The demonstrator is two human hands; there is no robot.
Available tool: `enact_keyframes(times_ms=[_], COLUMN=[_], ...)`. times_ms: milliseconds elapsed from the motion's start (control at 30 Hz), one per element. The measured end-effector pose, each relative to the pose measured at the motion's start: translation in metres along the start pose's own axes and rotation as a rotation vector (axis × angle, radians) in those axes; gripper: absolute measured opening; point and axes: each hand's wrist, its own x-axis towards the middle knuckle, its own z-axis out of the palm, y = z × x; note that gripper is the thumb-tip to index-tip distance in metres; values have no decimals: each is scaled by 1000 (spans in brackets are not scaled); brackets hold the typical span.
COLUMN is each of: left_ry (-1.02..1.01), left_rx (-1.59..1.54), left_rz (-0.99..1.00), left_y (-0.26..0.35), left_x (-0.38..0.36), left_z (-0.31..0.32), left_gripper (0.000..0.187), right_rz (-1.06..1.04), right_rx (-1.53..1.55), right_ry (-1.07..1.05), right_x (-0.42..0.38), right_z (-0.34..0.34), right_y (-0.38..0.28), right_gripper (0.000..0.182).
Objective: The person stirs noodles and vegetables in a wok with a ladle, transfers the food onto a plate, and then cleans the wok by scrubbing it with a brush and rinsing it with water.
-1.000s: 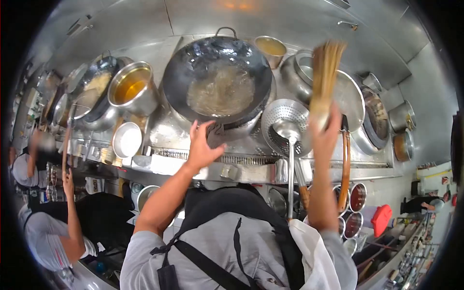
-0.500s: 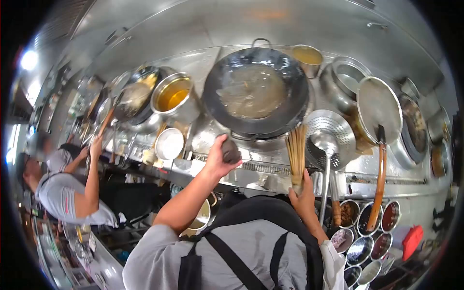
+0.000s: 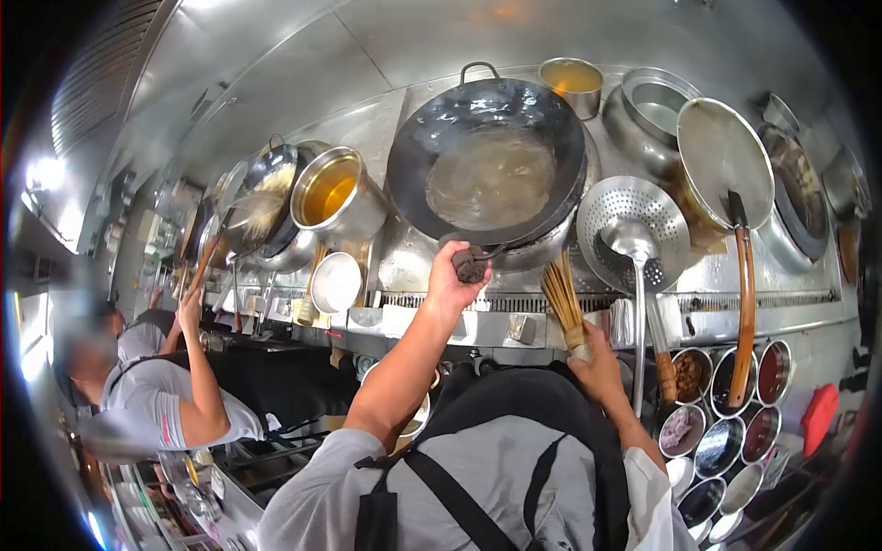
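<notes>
A large black wok [image 3: 418, 156] with cloudy liquid in it sits on the stove. My left hand [image 3: 450, 283] is at the wok's near handle, its fingers wrapped round a dark crumpled cloth [image 3: 470, 264]. In my right hand [image 3: 597, 363] is the bound end of a bamboo brush [image 3: 562, 298], its bristles pointing up toward the wok's near right side. A perforated ladle [image 3: 675, 216] with a smaller ladle [image 3: 629, 237] on it lies right of the brush.
A steel pot of yellow liquid [image 3: 367, 207] stands left of the wok. At the right are a round strainer [image 3: 726, 156] with a wooden handle and several seasoning bowls [image 3: 721, 445]. Co-workers [image 3: 175, 390] stand at the left, one arm raised.
The dark cloth in my left hand has come up against the wok's near handle. The wok now looks tilted, its far handle higher. My right hand still holds the brush, which leans more left.
</notes>
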Motion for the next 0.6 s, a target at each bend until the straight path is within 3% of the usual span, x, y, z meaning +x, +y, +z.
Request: enact_keyframes(times_ms=[67,133,167,233,333,600], left_ry=[65,66,43,57,88,107], left_rx=[8,79,95,123,190,391], left_rz=[31,51,38,60,111,229], left_y=[-5,-7,-8,-10,2,47], left_x=[-11,-24,-25,-32,-49,-70], left_z=[-1,-11,-20,-24,-24,-49], left_gripper=[25,29,28,28,27,24], right_rz=[-56,-300,-289,-38,11,-141], right_rx=[16,16,18,115,261,356], right_ry=[78,208,216,-13,117,183], right_x=[-11,-12,-9,2,-10,-27], right_z=[1,10,10,7,-3,-17], right_y=[-8,10,22,38,7,-5], right_gripper=[72,74,74,73,73,70])
